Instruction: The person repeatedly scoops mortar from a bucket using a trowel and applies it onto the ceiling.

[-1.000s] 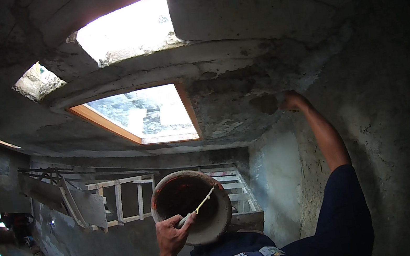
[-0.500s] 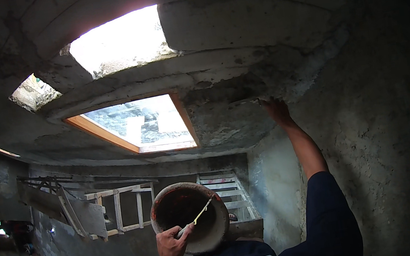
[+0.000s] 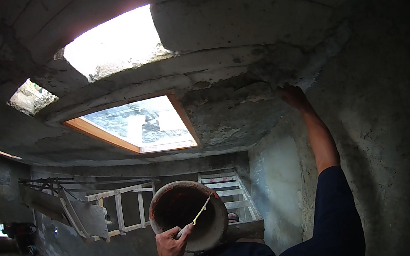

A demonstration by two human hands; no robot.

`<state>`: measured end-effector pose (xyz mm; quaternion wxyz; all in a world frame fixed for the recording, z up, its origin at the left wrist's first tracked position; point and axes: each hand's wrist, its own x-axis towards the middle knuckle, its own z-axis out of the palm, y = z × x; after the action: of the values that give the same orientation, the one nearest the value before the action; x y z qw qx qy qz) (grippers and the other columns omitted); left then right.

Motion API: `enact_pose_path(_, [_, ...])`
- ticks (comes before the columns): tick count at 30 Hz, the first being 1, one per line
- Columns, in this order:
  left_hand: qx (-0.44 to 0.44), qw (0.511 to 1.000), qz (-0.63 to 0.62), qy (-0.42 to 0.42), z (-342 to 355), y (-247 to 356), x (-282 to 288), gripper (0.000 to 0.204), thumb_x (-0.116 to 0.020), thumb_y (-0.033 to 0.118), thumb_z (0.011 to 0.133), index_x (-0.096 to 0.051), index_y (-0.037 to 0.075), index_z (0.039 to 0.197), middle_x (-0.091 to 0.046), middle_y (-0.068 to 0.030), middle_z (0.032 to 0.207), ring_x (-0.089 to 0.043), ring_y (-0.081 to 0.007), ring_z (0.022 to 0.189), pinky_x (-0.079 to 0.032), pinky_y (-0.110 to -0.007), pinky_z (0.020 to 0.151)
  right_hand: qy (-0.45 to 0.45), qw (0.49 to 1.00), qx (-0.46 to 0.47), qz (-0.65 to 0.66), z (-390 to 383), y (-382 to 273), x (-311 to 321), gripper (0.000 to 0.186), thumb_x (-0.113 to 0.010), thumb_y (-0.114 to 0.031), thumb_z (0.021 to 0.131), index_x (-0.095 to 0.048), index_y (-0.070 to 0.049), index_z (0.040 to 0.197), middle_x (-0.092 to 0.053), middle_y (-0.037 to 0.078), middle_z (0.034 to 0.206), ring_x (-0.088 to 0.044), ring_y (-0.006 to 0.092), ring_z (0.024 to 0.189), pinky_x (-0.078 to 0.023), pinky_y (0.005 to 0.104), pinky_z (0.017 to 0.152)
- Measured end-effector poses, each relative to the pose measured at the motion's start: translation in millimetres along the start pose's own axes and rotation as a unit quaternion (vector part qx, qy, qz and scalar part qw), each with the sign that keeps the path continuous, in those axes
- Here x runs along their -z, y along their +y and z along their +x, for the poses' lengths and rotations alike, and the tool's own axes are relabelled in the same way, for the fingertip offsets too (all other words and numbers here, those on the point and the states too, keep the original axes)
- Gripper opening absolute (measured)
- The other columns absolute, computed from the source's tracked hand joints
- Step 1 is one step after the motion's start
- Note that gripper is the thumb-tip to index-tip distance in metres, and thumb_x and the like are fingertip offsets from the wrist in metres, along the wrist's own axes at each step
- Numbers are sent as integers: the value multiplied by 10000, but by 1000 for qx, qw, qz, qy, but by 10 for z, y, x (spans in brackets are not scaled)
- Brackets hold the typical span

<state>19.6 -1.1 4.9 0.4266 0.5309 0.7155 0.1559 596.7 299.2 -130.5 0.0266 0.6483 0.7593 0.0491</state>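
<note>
The left hand [image 3: 171, 247] has its fingers curled tight at the near left edge of a round grey bucket [image 3: 214, 227], with a thin pale strip [image 3: 201, 211], perhaps a cord or stick, running out from under them across the bucket's mouth toward the far right rim. The bucket is just in front of the dark shirt [image 3: 234, 253], its mouth turned up toward the head; the inside is too dark to tell how full it is. The right hand [image 3: 293, 96] is raised at the end of a stretched arm, right by the rough grey wall [image 3: 228, 108] near the corner; it is so dim there that I cannot tell whether its fingers are spread, pressed together or pinching something. The likeliest trouble is with the bucket: one hand appears to steady it, so a tired or slipping grip, or a heavy load, could let it swing, tip or drop. Reaching further with the right arm could twist the body and pull the rim down on one side, spilling whatever is inside. The wall looks uneven and crumbly, so pressure near the cracks could shake loose grit onto the face or arm, and a careless sweep could scrape the knuckles. The wood-framed window [image 3: 149, 125] is well to the left of that hand, so a knock against its pane seems less likely.
</note>
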Motion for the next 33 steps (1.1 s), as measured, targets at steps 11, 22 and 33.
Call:
enact_pose_path(11, [-8,1000,5,-1,-35,106,-10,547,-727,442,849,-591,-34,615,-367,-38,459,-327,-87,446,-282,-316,415,24,998,23,58,-181,163,205,499,-676,-199,816,-554,-190,1299,-591,155,1113,-622,351,962,-515,468,800])
enact_pose_path(22, [-16,999,12,-31,-12,134,-54,546,-719,451,852,-604,-33,628,-388,-63,448,-337,-100,431,-294,-320,415,85,982,27,169,-574,173,150,487,-661,-164,829,-546,-168,1302,-576,149,1102,-609,350,979,-524,442,804])
enact_pose_path(33, [-2,1000,7,-24,-55,153,-71,538,-713,457,854,-623,-30,645,-417,-72,455,-358,-115,428,-310,-328,429,45,998,37,35,-189,-159,-189,425,-638,-153,812,-571,-142,1232,-596,158,1076,-623,334,920,-519,463,742])
